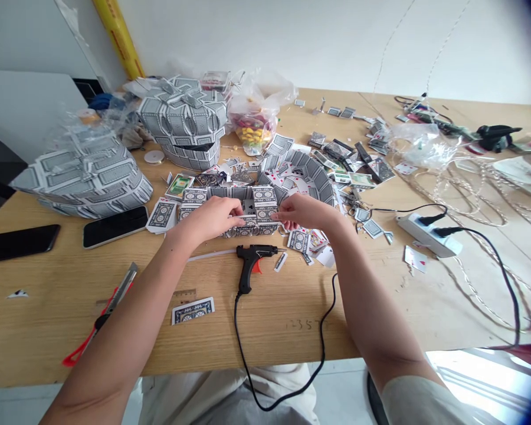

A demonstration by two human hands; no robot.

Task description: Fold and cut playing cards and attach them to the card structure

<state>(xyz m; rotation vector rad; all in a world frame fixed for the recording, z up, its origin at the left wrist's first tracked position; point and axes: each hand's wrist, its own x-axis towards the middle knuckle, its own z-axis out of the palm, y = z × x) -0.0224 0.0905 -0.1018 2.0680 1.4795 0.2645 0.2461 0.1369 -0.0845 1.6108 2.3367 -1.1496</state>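
Observation:
Both hands are at a low box made of playing cards (265,203) in the middle of the table. My left hand (215,215) has its fingers closed on the box's near wall, thumb side inward. At the right end of the same box, my right hand (298,211) pinches the edge with curled fingers. Just in front lies a black hot glue gun (250,260) with a red trigger, its nozzle pointing right. Behind the box stands a round card basket (316,171) with loose cards inside. A stack of playing cards (161,215) lies left of the box.
Two finished-looking card baskets with lids, one at the left (86,171) and one behind (183,118), stand on the table. Two phones (115,227), a utility knife (124,286), a loose card (193,310), a power strip (429,233) and cords surround the work.

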